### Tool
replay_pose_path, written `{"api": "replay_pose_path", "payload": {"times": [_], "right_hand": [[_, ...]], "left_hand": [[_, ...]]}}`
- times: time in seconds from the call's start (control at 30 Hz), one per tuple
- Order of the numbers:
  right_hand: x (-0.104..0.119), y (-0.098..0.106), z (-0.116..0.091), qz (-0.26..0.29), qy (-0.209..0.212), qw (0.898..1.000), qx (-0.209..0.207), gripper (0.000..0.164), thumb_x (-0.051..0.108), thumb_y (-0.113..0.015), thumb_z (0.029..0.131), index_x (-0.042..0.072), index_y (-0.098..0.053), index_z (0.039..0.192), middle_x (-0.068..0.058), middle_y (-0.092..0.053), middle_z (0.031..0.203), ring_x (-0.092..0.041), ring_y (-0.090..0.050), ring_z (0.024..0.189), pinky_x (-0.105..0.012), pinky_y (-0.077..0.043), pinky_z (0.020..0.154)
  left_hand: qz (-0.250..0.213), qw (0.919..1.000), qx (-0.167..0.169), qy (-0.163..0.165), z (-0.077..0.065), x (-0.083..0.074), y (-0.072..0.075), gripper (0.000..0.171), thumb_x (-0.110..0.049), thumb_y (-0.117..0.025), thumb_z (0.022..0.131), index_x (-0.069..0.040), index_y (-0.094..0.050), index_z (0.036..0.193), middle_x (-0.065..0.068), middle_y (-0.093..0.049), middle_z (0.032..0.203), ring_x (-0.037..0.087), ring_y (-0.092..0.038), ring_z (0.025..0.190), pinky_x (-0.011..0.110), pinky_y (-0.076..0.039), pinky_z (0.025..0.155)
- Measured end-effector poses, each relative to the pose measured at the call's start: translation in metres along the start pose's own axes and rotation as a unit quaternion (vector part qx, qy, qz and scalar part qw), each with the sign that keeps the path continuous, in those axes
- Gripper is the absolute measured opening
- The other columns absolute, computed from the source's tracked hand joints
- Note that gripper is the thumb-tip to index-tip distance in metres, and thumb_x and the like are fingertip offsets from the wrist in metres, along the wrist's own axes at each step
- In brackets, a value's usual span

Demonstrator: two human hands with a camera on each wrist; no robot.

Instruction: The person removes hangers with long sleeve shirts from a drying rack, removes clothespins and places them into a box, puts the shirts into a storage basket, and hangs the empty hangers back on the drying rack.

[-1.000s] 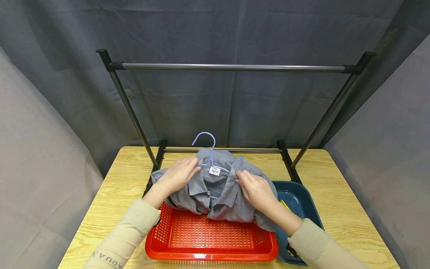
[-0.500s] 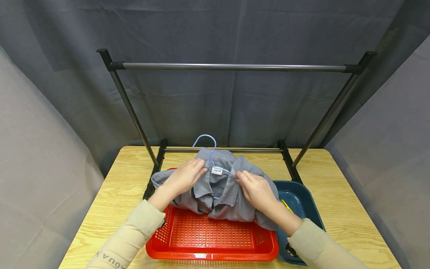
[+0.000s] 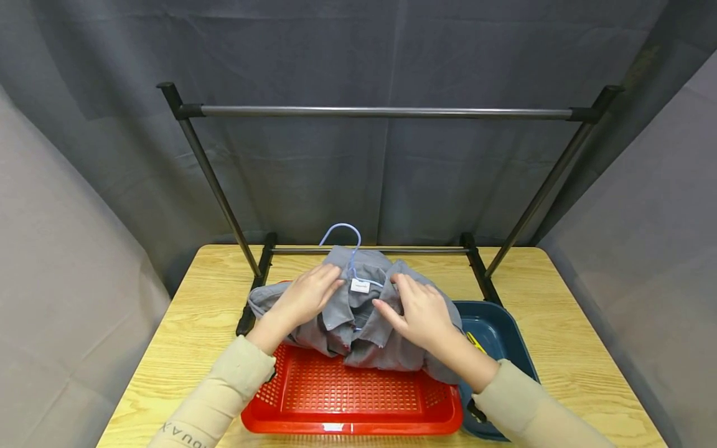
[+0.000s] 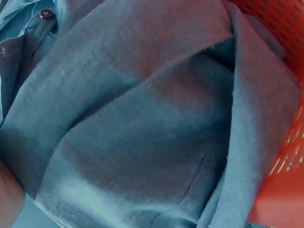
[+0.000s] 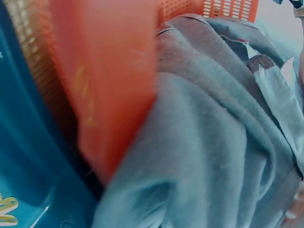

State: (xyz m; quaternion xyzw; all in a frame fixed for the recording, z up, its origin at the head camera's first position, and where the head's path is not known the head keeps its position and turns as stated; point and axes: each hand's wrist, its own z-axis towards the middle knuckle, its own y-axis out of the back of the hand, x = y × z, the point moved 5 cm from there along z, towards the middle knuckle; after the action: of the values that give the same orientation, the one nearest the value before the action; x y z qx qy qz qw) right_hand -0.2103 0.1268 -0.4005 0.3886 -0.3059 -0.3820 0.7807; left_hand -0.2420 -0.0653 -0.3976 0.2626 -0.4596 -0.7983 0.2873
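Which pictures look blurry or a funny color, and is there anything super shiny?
Head view: mostly clear, with a white glare spot on the front rim of the red basket; left wrist view: the gray shirt looks bluish with reddish patches; right wrist view: the basket's near wall is really blurry, and the blue tray has a thin, bright glint.

Dark letters (image 3: 185,435) on left sleeve (image 3: 221,389), legible X (image 3: 166,427), unreadable white label (image 3: 360,285) on grey shirt (image 3: 386,359)

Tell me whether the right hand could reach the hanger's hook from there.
Probably yes: the hook sticks out past the gray shirt, uncovered, and the right hand is nearby at the collar.
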Motion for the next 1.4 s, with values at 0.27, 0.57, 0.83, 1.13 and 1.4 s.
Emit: {"api": "replay_pose_path", "payload": {"times": [0.27,0.57,0.83,1.13,1.4], "right_hand": [[0.006,0.001,0.004,-0.007,-0.032,0.999,-0.008,0.035,0.04,-0.057,0.083,0.01,-0.05,0.1,-0.004,-0.056,0.081,-0.021,-0.058,0.072,-0.038,-0.045,0.061],[-0.002,0.005,0.003,-0.018,-0.055,0.998,-0.01,0.015,0.017,-0.056,0.072,0.012,-0.045,0.081,0.002,-0.045,0.066,-0.017,-0.047,0.056,-0.035,-0.038,0.053],[-0.009,0.008,0.004,-0.042,-0.106,0.994,0.003,0.013,0.015,-0.055,0.07,0.009,-0.05,0.08,-0.003,-0.052,0.061,-0.024,-0.048,0.051,-0.038,-0.038,0.05],[-0.02,0.013,0.0,-0.011,-0.171,0.983,0.066,0.022,0.018,-0.06,0.074,0.01,-0.059,0.095,-0.011,-0.065,0.081,-0.026,-0.054,0.055,-0.041,-0.041,0.047],[-0.028,0.026,-0.001,0.02,-0.182,0.981,0.07,0.022,0.018,-0.06,0.075,0.01,-0.062,0.095,-0.012,-0.065,0.079,-0.026,-0.053,0.055,-0.039,-0.04,0.047]], "left_hand": [[0.0,0.9996,-0.022,-0.018,-0.001,-0.006,0.007,0.009,-0.019,-0.051,0.093,-0.011,-0.049,0.09,0.002,-0.054,0.085,0.022,-0.057,0.082,0.037,-0.047,0.073],[0.001,0.9993,-0.035,-0.014,-0.005,-0.001,0.009,0.009,-0.017,-0.053,0.092,-0.01,-0.049,0.089,0.003,-0.054,0.085,0.023,-0.058,0.084,0.038,-0.048,0.075],[0.005,0.9979,-0.059,-0.029,-0.006,0.0,0.014,0.01,-0.017,-0.053,0.092,-0.009,-0.049,0.088,0.003,-0.053,0.082,0.022,-0.057,0.079,0.037,-0.047,0.071],[-0.008,0.9961,-0.086,-0.019,-0.012,0.013,0.025,0.014,-0.018,-0.052,0.092,-0.004,-0.054,0.094,0.011,-0.059,0.093,0.027,-0.059,0.091,0.04,-0.046,0.083],[-0.018,0.9947,-0.1,-0.016,-0.018,0.021,0.033,0.013,-0.014,-0.057,0.089,-0.003,-0.056,0.096,0.014,-0.061,0.096,0.031,-0.06,0.094,0.043,-0.046,0.084]]}}
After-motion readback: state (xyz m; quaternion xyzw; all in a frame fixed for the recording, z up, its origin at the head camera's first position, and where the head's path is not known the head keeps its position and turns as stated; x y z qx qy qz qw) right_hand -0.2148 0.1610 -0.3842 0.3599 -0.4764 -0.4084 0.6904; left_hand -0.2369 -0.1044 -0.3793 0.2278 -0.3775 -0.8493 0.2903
